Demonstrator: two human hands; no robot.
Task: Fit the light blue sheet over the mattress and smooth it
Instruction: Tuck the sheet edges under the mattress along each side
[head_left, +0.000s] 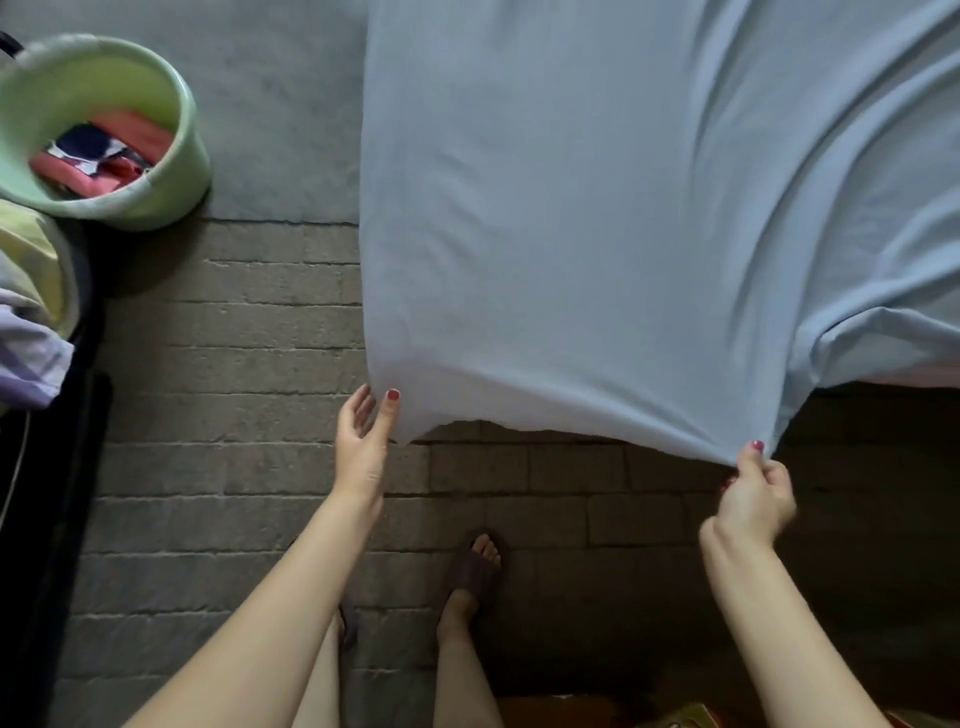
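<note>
Blue sheet edge between left hand and right hand.

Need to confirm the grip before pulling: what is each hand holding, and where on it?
Right hand pinches the light blue sheet at its near hem. Left hand is open against the sheet's left corner, gripping nothing.

Bare arms, red-painted nails, dark slipper on foot.
</note>
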